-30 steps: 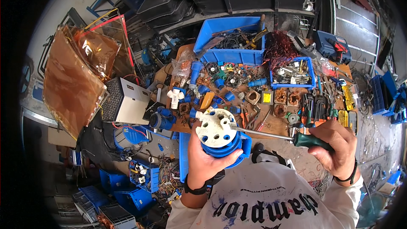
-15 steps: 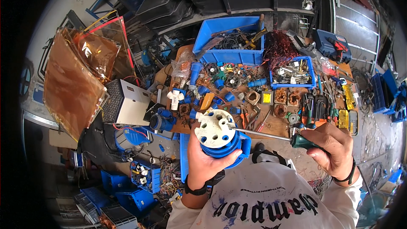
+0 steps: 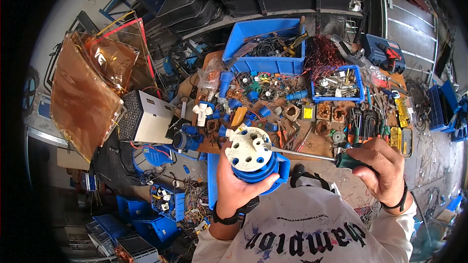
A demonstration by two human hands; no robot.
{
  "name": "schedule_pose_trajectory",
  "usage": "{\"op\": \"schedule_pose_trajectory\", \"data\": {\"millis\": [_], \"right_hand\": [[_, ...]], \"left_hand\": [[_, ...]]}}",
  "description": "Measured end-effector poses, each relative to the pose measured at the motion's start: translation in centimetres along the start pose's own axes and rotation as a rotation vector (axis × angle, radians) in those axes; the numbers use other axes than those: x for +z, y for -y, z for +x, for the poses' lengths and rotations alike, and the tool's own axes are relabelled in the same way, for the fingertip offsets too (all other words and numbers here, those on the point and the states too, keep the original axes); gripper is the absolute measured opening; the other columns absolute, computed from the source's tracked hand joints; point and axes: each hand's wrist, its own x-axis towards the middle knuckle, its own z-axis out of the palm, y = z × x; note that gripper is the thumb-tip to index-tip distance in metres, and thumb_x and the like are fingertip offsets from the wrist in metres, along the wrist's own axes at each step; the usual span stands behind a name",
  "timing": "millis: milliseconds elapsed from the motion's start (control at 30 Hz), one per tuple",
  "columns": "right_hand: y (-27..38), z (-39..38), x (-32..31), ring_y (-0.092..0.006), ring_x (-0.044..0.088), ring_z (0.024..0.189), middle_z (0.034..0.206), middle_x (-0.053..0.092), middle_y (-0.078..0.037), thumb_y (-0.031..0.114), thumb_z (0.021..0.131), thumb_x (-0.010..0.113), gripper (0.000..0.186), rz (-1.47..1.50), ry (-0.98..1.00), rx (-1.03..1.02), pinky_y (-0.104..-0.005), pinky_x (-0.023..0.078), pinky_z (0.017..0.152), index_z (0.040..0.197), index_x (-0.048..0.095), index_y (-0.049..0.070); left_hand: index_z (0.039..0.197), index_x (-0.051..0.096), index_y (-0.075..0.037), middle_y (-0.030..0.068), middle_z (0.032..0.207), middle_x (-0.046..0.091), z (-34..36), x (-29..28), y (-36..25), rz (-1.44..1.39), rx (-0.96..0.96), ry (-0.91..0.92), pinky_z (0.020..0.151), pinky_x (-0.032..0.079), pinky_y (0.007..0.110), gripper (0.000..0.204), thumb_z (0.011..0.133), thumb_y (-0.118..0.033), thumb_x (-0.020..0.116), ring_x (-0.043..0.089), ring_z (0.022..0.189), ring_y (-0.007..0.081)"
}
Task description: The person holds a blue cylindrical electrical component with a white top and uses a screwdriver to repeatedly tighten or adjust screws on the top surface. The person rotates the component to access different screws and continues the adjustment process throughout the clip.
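Note:
My left hand [image 3: 233,185] is wrapped round a blue industrial plug [image 3: 263,171], its off-white round face with several holes turned up. My right hand [image 3: 382,168] grips the dark green handle of a screwdriver [image 3: 307,155]. The screwdriver's metal shaft runs left to the plug's face, and its tip is at the raised part near the face's right edge. Whether the tip sits in a screw is too small to tell. Behind the plug a blue basket [image 3: 212,175] shows in part.
On the wooden workbench [image 3: 304,134] lie loose plug parts, pliers and other hand tools. A large blue bin [image 3: 265,64] with cables stands at the back, beside a blue tray [image 3: 360,98] of metal pieces. A white box-shaped device [image 3: 155,119] and brown sheets [image 3: 83,102] are at left.
The plug and the screwdriver's tip have shifted very slightly right and down. My right hand's fingers have turned a little on the handle. Both grips are kept.

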Motion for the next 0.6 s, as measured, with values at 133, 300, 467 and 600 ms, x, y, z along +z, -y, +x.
{"op": "schedule_pose_trajectory", "data": {"millis": [133, 300, 467, 600], "right_hand": [[0.03, 0.2, 0.54, -0.026, 0.066, 0.075, 0.092, 0.064, -0.011, 0.02, 0.08, 0.085, 0.04, 0.225, -0.046, 0.04, -0.0344, 0.053, 0.064, 0.11, 0.067, 0.001], [-0.05, 0.41, 0.45, -0.0268, 0.067, 0.085, 0.103, 0.064, -0.015, 0.003, 0.078, 0.082, 0.036, 0.208, -0.046, -0.047, -0.0342, 0.055, 0.066, 0.11, 0.067, 0.001], [-0.03, 0.36, 0.18, -0.0266, 0.068, 0.07, 0.088, 0.069, -0.012, 0.021, 0.087, 0.078, 0.029, 0.107, -0.002, -0.081, -0.0351, 0.055, 0.061, 0.108, 0.07, 0.001], [0.19, 0.23, 0.37, -0.0262, 0.068, 0.073, 0.092, 0.068, -0.011, 0.018, 0.085, 0.081, 0.029, 0.221, 0.015, 0.017, -0.036, 0.054, 0.063, 0.106, 0.069, 0.002]], "left_hand": [[0.137, 0.043, 0.0, 0.0142, 0.126, 0.064, -0.07, -0.04, 0.03, -0.063, -0.029, -0.013, 0.099, 0.053, 0.036, 0.089, 0.066, -0.014, 0.095, 0.065, 0.115, 0.0219], [0.137, 0.043, 0.0, 0.0145, 0.126, 0.063, -0.15, -0.4, 0.19, 0.027, 0.012, -0.019, 0.099, 0.052, 0.037, 0.09, 0.065, -0.014, 0.095, 0.064, 0.115, 0.0223], [0.138, 0.043, 0.001, 0.0145, 0.129, 0.062, -0.3, -0.32, 0.43, -0.135, -0.019, -0.037, 0.101, 0.051, 0.037, 0.094, 0.063, -0.017, 0.097, 0.063, 0.118, 0.0231], [0.136, 0.045, 0.0, 0.0139, 0.128, 0.061, -0.44, -0.89, 0.55, 0.018, 0.042, 0.012, 0.1, 0.051, 0.037, 0.094, 0.061, -0.019, 0.098, 0.063, 0.116, 0.0225]]}}
